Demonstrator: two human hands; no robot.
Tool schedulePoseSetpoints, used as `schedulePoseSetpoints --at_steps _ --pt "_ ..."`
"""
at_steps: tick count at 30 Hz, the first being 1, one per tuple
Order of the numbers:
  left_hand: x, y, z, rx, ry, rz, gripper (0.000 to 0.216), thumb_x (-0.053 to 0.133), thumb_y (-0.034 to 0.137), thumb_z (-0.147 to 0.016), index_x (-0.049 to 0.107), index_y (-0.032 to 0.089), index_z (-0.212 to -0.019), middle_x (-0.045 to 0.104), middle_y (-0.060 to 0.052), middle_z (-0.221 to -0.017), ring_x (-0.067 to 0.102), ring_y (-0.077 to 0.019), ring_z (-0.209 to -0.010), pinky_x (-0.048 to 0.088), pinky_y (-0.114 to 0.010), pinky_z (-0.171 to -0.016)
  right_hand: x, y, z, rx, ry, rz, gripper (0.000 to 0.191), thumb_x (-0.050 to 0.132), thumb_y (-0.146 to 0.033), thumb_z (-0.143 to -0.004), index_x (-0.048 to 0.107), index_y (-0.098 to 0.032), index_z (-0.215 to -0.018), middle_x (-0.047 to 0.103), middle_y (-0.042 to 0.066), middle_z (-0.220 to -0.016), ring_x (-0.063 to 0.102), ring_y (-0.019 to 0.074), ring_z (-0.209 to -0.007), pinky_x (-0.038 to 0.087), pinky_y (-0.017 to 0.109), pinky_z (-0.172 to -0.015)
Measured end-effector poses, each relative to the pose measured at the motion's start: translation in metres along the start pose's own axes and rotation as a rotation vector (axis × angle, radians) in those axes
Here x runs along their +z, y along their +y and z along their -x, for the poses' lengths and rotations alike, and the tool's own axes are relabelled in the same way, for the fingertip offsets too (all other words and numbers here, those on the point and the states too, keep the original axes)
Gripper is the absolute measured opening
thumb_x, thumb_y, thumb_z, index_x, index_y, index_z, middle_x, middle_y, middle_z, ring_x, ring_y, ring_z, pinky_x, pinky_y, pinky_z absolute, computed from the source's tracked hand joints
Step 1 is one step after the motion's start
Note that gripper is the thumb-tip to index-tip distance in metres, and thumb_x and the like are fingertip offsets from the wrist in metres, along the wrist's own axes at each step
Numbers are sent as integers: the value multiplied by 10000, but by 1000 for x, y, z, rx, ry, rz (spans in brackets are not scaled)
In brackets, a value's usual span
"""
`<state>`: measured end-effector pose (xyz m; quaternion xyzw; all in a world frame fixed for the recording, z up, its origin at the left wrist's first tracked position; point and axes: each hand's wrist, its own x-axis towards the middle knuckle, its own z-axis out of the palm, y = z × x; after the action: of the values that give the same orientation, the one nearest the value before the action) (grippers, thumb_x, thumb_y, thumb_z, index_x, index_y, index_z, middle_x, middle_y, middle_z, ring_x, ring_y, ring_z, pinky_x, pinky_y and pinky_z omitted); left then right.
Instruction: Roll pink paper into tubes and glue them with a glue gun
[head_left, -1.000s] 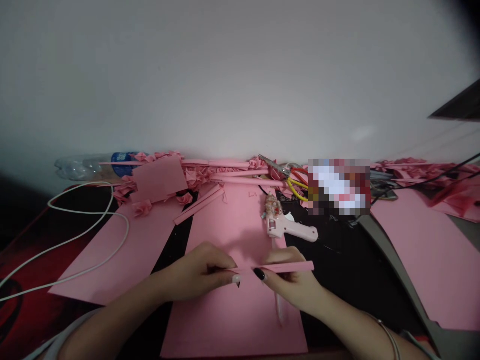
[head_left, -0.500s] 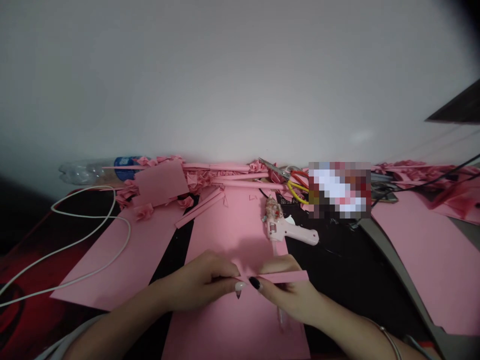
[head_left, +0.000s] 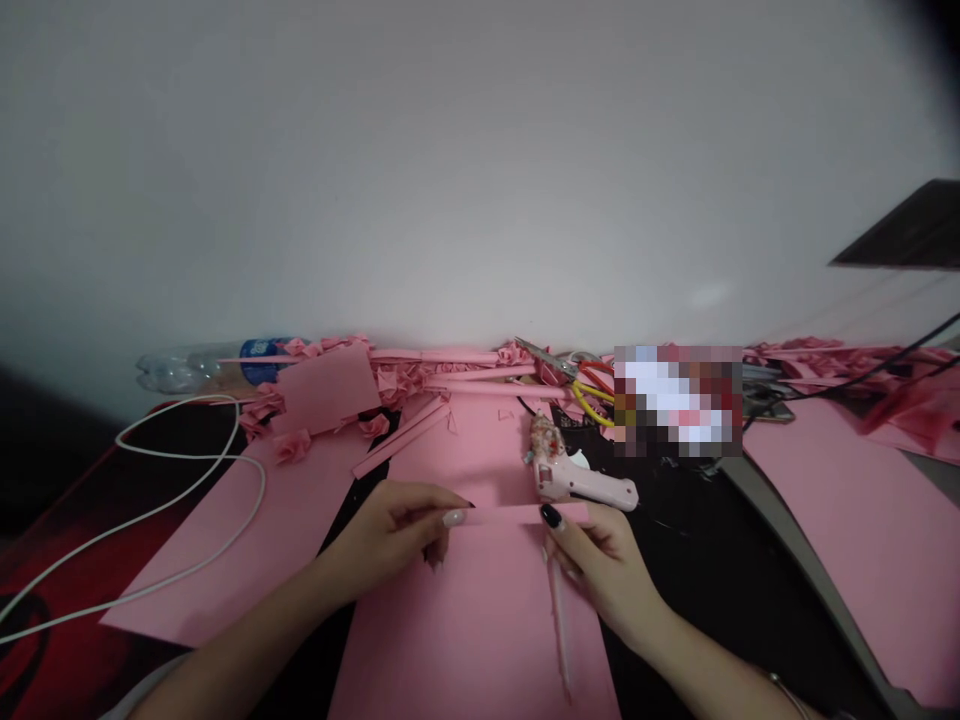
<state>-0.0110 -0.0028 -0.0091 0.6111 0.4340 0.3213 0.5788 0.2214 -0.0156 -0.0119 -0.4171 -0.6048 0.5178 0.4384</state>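
Note:
A narrow pink paper strip [head_left: 504,514] is stretched level between my hands, above a large pink sheet [head_left: 480,630]. My left hand [head_left: 409,525] pinches its left end between thumb and fingers. Toward the other end, my right hand [head_left: 596,560] grips the strip with the thumb on top, and a short piece sticks out to the right. Below the right fingers a thin pale stick [head_left: 559,630] lies on the sheet; I cannot tell whether the fingers touch it. Just beyond the right hand rests a white glue gun [head_left: 585,482] with a crusted nozzle.
Folded pink paper flowers [head_left: 292,446] and rolled paper sticks line the wall. Scissors [head_left: 592,398] with yellow and red handles lie behind the glue gun, beside a blurred patch. A clear bottle [head_left: 191,370] and white cable [head_left: 187,457] are left; another pink sheet [head_left: 862,540] is right.
My hands have moved apart along the strip, the right one sliding right, so more of it shows between them. The strip sits slightly higher in view. The camera has tilted up a little.

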Motion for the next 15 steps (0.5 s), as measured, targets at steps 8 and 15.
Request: schedulePoseSetpoints --at_steps 8,15 --pt "-6 -6 -1 73 3 -113 227 571 302 -859 721 169 -967 606 28 -506 535 -79 -445 431 -164 -462 -6 -7 -11 -49 0 314 178 562 -268 -823 583 -161 -682 526 -4 -607 450 120 -557 339 227 -511" --pt "-5 -14 -6 382 49 -417 130 608 222 -843 726 169 -845 710 -21 -672 634 -114 -578 477 -182 -555 -3 3 -6 -96 -70 441 210 555 -259 -845 583 -169 -657 527 -12 -561 450 116 -520 328 225 -500"
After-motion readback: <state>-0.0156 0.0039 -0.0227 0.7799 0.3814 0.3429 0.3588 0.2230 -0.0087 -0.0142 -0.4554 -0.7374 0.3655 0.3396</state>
